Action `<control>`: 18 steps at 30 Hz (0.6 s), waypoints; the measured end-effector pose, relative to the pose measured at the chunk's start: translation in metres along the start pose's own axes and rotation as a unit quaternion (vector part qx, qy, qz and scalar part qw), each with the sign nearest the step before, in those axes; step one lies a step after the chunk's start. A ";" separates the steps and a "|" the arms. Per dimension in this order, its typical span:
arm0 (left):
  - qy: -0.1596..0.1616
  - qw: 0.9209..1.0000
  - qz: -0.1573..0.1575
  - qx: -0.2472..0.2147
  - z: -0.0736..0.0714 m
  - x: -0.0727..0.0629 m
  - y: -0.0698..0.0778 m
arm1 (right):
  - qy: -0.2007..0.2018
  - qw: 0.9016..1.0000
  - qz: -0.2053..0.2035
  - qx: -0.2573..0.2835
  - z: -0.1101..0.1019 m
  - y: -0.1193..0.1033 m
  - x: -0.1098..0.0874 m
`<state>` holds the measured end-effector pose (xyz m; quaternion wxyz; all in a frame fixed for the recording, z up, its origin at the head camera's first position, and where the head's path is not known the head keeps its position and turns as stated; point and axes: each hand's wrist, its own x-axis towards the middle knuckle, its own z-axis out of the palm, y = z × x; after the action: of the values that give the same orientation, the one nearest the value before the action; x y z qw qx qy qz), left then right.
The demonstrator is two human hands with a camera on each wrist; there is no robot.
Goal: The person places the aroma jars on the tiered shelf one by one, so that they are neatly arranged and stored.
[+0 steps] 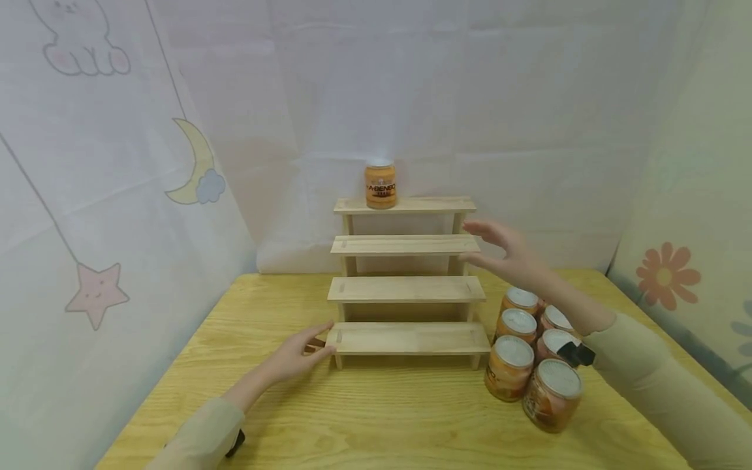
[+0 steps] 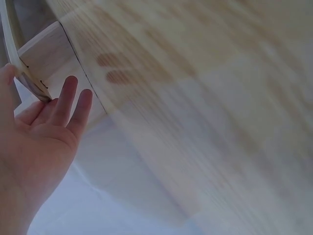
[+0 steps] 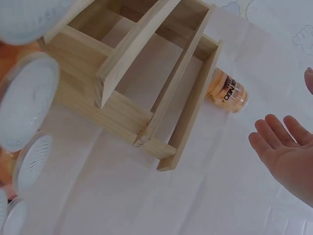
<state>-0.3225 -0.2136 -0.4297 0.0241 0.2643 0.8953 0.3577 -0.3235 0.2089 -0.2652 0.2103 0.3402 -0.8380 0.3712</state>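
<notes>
Left hand (image 1: 292, 358) pinches the stepped wooden rack (image 1: 405, 336), lower centre-left, likely steadying it. Right hand (image 1: 514, 257), right of centre, spread, empty.

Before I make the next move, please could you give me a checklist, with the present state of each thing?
1. Right hand free: ok, open and holding nothing.
2. Right hand at the grouped cans: not ok, it is raised away from them.
3. Left hand on the shelf: ok, it grips the lowest step's left end.
4. Top can upright: ok, it stands left of the top step's middle.
5. Full count of grouped cans: cannot tell, the right arm may hide some.
</notes>
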 end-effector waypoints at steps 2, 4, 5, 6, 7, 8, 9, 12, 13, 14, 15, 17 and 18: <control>0.000 1.000 0.001 -0.006 -0.001 0.000 -0.001 | -0.003 1.000 0.004 -0.008 -0.005 0.001 -0.012; 0.001 1.000 0.004 -0.011 -0.002 0.000 -0.001 | -0.008 1.000 0.007 -0.016 -0.009 0.003 -0.024; 0.001 1.000 0.005 -0.014 -0.002 -0.001 -0.001 | -0.012 1.000 0.011 -0.016 -0.011 0.004 -0.030; 0.001 1.000 0.006 -0.015 -0.003 -0.001 -0.002 | -0.016 1.000 0.015 -0.019 -0.014 0.005 -0.036; 0.001 1.000 0.007 -0.017 -0.003 -0.001 -0.002 | -0.021 0.999 0.020 -0.022 -0.016 0.006 -0.043; 0.001 1.000 0.007 -0.016 -0.003 -0.001 -0.002 | -0.026 0.999 0.024 -0.027 -0.019 0.007 -0.049; 0.000 1.000 0.010 -0.016 -0.004 -0.001 -0.002 | -0.035 0.998 0.030 -0.032 -0.021 0.008 -0.056; -0.003 1.000 0.005 -0.016 -0.005 0.000 -0.002 | -0.056 0.995 0.053 -0.061 -0.029 0.008 -0.075; -0.002 1.000 0.002 -0.016 -0.006 0.000 -0.001 | -0.062 0.994 0.061 -0.073 -0.030 0.008 -0.080; -0.002 1.000 -0.001 -0.017 -0.006 0.000 -0.001 | -0.068 0.992 0.068 -0.083 -0.032 0.007 -0.087; -0.002 1.000 -0.002 -0.016 -0.006 0.000 0.000 | -0.072 0.990 0.073 -0.095 -0.033 0.007 -0.093; 0.002 1.000 -0.007 -0.015 -0.005 0.001 0.000 | -0.078 0.988 0.075 -0.107 -0.035 0.007 -0.103; 0.003 1.000 -0.006 -0.014 -0.005 0.002 -0.001 | -0.079 0.988 0.073 -0.107 -0.035 0.007 -0.108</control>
<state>-0.3252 -0.2164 -0.4263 0.0270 0.2572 0.8919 0.3711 -0.2519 0.2840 -0.3115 0.1510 0.2815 -0.9095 0.2659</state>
